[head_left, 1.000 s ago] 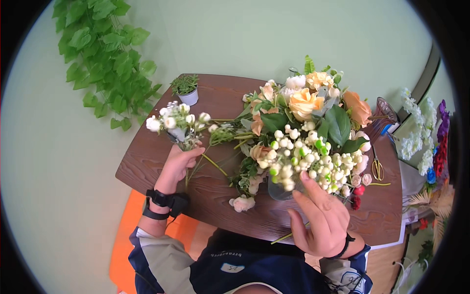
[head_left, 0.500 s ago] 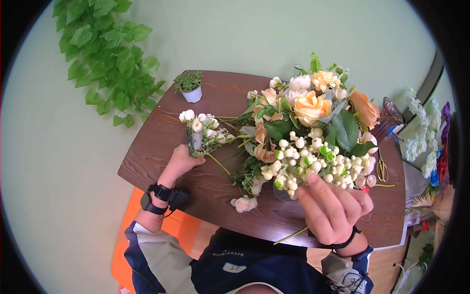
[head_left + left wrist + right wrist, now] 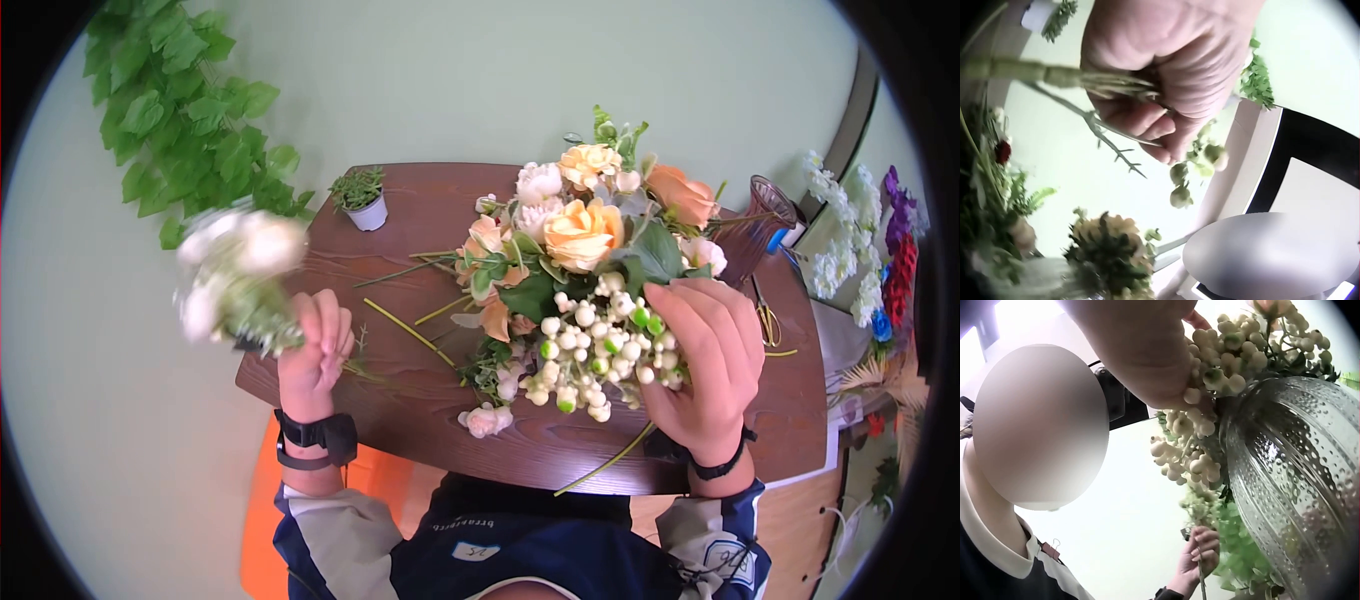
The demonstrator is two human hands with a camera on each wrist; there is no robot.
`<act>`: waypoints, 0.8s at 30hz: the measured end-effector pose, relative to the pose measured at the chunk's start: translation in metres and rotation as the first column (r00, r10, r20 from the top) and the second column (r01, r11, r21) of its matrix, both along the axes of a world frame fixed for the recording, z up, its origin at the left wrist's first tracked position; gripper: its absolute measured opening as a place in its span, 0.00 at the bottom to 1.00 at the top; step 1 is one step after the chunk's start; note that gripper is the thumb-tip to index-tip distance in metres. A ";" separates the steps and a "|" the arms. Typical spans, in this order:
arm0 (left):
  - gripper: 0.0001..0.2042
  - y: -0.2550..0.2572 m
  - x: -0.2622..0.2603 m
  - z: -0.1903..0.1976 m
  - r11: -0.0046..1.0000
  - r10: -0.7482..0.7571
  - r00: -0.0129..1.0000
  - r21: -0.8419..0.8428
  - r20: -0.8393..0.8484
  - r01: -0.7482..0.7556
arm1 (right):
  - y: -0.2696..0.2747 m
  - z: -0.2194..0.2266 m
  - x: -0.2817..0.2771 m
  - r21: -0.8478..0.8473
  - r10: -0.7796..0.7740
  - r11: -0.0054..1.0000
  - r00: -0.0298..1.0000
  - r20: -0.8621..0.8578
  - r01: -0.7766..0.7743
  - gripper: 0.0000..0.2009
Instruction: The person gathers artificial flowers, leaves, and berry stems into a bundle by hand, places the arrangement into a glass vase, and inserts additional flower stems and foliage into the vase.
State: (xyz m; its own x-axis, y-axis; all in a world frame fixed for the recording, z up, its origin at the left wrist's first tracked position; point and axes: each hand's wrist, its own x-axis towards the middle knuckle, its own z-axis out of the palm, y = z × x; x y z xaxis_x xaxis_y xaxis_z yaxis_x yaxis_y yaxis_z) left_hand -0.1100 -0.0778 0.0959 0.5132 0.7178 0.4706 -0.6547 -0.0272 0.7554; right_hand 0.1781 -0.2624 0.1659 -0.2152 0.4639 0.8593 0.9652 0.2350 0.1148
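In the head view my left hand (image 3: 318, 345) grips a bunch of small white roses (image 3: 240, 280), raised at the table's left side and blurred. Its green stems (image 3: 1054, 74) run out of the fist in the left wrist view. My right hand (image 3: 708, 365) cups the right side of the white berry sprays (image 3: 590, 350), fingers lightly bent, fingertips beside a large green leaf (image 3: 655, 250). These berries hang over the rim of a ribbed glass vase (image 3: 1297, 462), which holds an arrangement with peach roses (image 3: 585, 235). Berries and leaves partly hide the right fingertips.
Cut stems (image 3: 410, 330) and a pale pink rose (image 3: 486, 420) lie on the brown table (image 3: 400, 400). A potted plant (image 3: 362, 198) stands at the back left. To the right are a dark glass vase (image 3: 745, 235) and scissors (image 3: 768, 325). Ivy (image 3: 180, 110) hangs on the wall.
My left hand has lifted the white roses off to the left, away from the arrangement. The right hand has moved up from the berries' front to their right side.
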 end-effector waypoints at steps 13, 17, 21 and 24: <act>0.05 -0.044 0.093 0.068 0.454 -0.843 0.536 0.598 0.047 0.661 | 0.003 0.037 0.011 -0.203 0.038 0.978 0.997 -0.068 -0.051 0.26; 0.05 -0.062 0.099 0.069 0.677 -0.624 0.777 0.553 0.082 0.486 | 0.005 0.040 0.017 -0.172 0.041 0.983 0.995 -0.091 -0.056 0.24; 0.10 -0.072 0.109 0.068 0.744 -0.388 0.917 0.617 0.090 0.254 | 0.010 0.040 0.018 -0.131 0.060 0.989 0.991 -0.118 -0.075 0.23; 0.10 -0.070 0.112 0.070 0.716 -0.280 0.948 0.691 0.153 0.100 | 0.013 0.041 0.020 -0.138 0.074 0.986 0.988 -0.139 -0.093 0.23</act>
State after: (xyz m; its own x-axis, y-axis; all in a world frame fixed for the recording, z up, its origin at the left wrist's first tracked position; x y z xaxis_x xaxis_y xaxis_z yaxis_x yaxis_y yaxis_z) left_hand 0.0016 -0.1483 0.1655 0.4157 0.0692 0.9068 -0.8519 -0.3195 0.4149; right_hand 0.1982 -0.2494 0.2072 -0.1466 0.5699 0.8085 0.9459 0.3199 -0.0540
